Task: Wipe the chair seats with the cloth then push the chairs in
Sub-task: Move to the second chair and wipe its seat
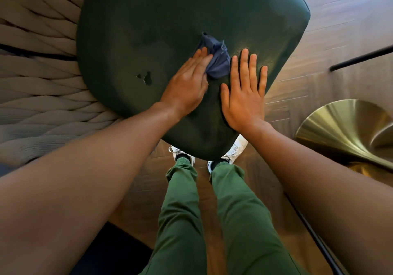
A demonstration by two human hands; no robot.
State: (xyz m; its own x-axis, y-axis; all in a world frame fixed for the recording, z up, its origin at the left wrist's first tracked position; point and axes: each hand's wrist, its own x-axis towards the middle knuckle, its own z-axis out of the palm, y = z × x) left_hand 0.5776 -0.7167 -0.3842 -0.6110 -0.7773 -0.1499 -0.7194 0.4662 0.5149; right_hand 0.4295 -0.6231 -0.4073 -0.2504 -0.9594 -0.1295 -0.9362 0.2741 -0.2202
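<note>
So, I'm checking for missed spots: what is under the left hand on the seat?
The left hand presses flat on a bunched blue cloth on the green seat. The seat beneath them is covered.

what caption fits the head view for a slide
Left hand presses a blue cloth on a green chair seat; right hand lies flat beside it.

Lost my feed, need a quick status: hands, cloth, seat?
Left hand flat on blue cloth, pressing it to green chair seat. Right hand flat on seat, fingers straight. Dark wet spots left of cloth.
</note>
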